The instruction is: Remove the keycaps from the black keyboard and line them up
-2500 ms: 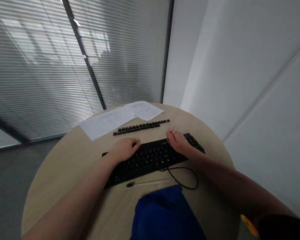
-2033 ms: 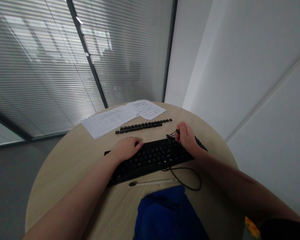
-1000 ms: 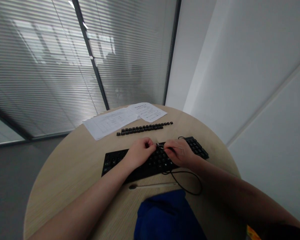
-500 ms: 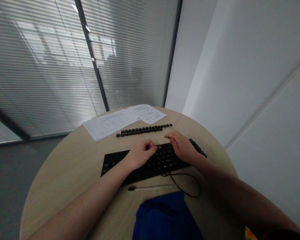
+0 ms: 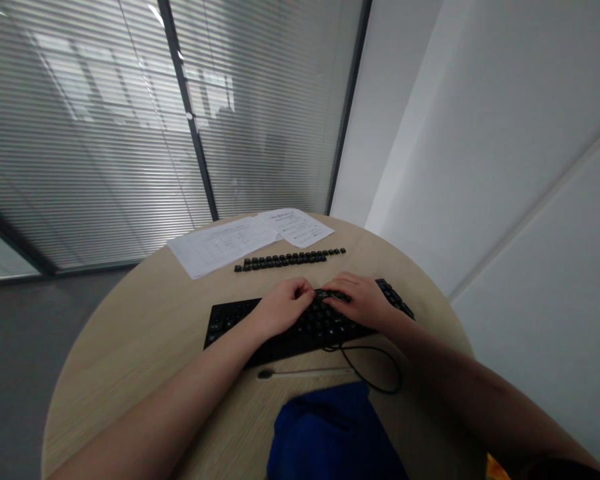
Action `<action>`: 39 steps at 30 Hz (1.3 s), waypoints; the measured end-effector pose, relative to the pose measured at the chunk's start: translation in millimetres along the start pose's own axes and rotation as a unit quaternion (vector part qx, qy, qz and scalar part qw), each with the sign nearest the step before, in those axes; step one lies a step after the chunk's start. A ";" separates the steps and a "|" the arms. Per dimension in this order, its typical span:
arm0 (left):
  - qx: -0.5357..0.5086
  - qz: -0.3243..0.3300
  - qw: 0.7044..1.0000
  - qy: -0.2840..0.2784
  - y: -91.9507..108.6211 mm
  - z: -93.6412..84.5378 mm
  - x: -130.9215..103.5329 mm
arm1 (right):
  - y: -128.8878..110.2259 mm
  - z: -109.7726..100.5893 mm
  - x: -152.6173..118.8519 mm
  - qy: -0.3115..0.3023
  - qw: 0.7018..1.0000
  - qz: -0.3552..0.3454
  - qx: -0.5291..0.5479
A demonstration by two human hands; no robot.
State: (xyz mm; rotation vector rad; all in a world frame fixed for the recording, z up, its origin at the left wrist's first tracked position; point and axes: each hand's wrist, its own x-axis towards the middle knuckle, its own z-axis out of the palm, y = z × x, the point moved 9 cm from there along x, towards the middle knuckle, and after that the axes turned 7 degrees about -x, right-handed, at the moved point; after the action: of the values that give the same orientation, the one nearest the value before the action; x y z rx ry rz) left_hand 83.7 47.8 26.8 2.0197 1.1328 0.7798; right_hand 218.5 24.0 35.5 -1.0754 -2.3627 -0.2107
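Observation:
A black keyboard lies at a slant on the round wooden table in front of me. My left hand rests over its middle with curled fingers, thumb against forefinger; anything in that pinch is hidden. Close beside it, my right hand is lowered onto the keyboard's upper right part. Its thumb and fingers are apart, with dark keys showing in the gap. A faint thin line there is too small to name. Beyond the hands, loose black keycaps stand in two rows on the table.
Printed papers lie at the table's far side. A thin brush-like stick with a dark tip is in front of the keyboard, near its looped cable. Blue cloth is nearest me. A white wall rises on the right.
My right hand has come down and slightly left onto the keyboard, nearer my left hand, and its fingers have spread over the keys. My left hand has hardly moved.

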 end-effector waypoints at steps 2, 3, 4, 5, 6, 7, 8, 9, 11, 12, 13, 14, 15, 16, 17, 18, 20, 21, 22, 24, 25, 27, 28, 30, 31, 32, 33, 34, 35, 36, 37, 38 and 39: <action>0.046 -0.004 0.999 0.016 -1.3 -6.2 0.8 | 1.1 0.4 0.2 0.000 1.000 0.001 0.002; 0.077 -0.007 0.997 0.023 -2.3 -9.6 1.0 | 3.1 0.7 0.3 -0.003 1.000 0.004 0.001; 0.114 -0.007 0.993 0.029 -3.0 -12.7 1.1 | 6.9 1.2 0.6 -0.008 1.000 0.012 -0.003; 0.153 -0.006 0.988 0.031 -3.7 -15.0 1.1 | 13.2 1.9 1.0 -0.016 0.999 0.027 -0.010; 0.191 -0.004 0.981 0.031 -4.5 -16.4 0.8 | 22.2 2.9 1.5 -0.027 0.998 0.049 -0.021; 0.226 -0.003 0.974 0.027 -5.7 -17.0 0.5 | 33.7 4.1 2.0 -0.040 0.996 0.077 -0.036; 0.256 -0.005 0.967 0.020 -7.7 -16.7 -0.1 | 47.2 5.4 2.7 -0.054 0.991 0.108 -0.054; 0.280 -0.009 0.960 0.011 -10.1 -15.8 -0.7 | 61.8 7.2 3.6 -0.071 0.985 0.139 -0.073; 0.317 -0.015 0.948 -0.004 -14.4 -13.4 -2.0 | 90.0 14.1 7.5 -0.113 0.971 0.182 -0.103; 0.332 -0.014 0.943 -0.007 -15.4 -12.2 -2.5 | 102.9 19.5 10.3 -0.139 0.965 0.196 -0.109; 0.345 -0.013 0.939 -0.009 -15.8 -11.2 -2.9 | 114.8 25.6 13.6 -0.163 0.959 0.207 -0.109; 0.354 -0.011 0.935 -0.008 -16.0 -10.7 -3.2 | 125.5 31.8 17.1 -0.184 0.953 0.216 -0.109; 0.360 -0.010 0.933 -0.006 -16.1 -10.4 -3.4 | 134.4 37.2 21.3 -0.197 0.949 0.221 -0.110; 0.363 -0.010 0.932 -0.006 -16.3 -10.2 -3.4 | 141.6 41.5 25.9 -0.201 0.947 0.224 -0.108; 0.364 -0.011 0.931 -0.005 -16.6 -10.4 -3.4 | 148.0 45.4 30.0 -0.204 0.946 0.229 -0.108; 0.364 -0.013 0.931 -0.006 -17.2 -10.8 -3.3 | 152.6 49.0 33.8 -0.204 0.946 0.229 -0.107; 0.362 -0.016 0.932 -0.005 -18.6 -12.6 -3.1 | 158.6 55.7 39.5 -0.207 0.946 0.228 -0.106; 0.362 -0.017 0.932 -0.005 -19.4 -13.8 -3.0 | 160.3 58.7 41.5 -0.209 0.946 0.226 -0.106; 0.362 -0.018 0.932 -0.005 -20.1 -15.1 -2.8 | 161.5 61.3 42.8 -0.211 0.945 0.224 -0.106; 0.365 -0.016 0.931 -0.004 -20.7 -17.8 -2.5 | 162.5 65.1 44.4 -0.213 0.946 0.220 -0.108; 0.366 -0.016 0.930 -0.004 -20.8 -19.0 -2.3 | 162.6 66.0 45.0 -0.211 0.946 0.219 -0.111; 0.368 -0.016 0.930 -0.005 -20.7 -21.6 -2.0 | 162.1 66.2 45.5 -0.203 0.947 0.220 -0.116; 0.370 -0.018 0.929 -0.005 -20.8 -22.9 -1.9 | 161.6 65.6 45.7 -0.197 0.948 0.221 -0.120; 0.376 -0.025 0.926 -0.007 -21.0 -25.3 -1.7 | 160.0 64.1 46.0 -0.186 0.948 0.223 -0.127; 0.381 -0.027 0.924 -0.006 -21.0 -26.4 -1.6 | 159.0 63.6 46.3 -0.183 0.949 0.223 -0.129; 0.385 -0.029 0.922 -0.006 -21.1 -27.5 -1.6 | 158.0 63.4 46.5 -0.181 0.949 0.222 -0.131; 0.388 -0.030 0.921 -0.005 -21.1 -28.4 -1.5 | 157.3 63.4 46.8 -0.180 0.949 0.220 -0.133; 0.390 -0.030 0.920 -0.004 -21.2 -29.1 -1.4 | 156.8 63.5 47.1 -0.180 0.949 0.219 -0.135; 0.390 -0.030 0.920 -0.002 -21.4 -29.7 -1.3 | 156.6 63.6 47.4 -0.181 0.949 0.218 -0.137; 0.390 -0.030 0.920 -0.001 -21.8 -30.2 -1.2 | 156.7 63.6 47.8 -0.181 0.949 0.217 -0.139; 0.389 -0.031 0.921 -0.001 -22.3 -30.4 -1.1 | 156.9 63.5 48.2 -0.179 0.949 0.216 -0.141; 0.389 -0.032 0.921 -0.001 -22.7 -30.4 -1.0 | 157.2 63.2 48.7 -0.178 0.949 0.216 -0.143; 0.390 -0.033 0.920 -0.002 -23.1 -30.4 -1.0 | 157.6 62.9 49.2 -0.176 0.950 0.215 -0.145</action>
State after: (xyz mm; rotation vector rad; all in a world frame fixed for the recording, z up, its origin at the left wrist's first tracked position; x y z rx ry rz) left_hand 49.2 64.0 26.1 2.5838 1.6812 0.2879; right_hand 282.8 183.8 -3.7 -1.8749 -2.3658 -0.2237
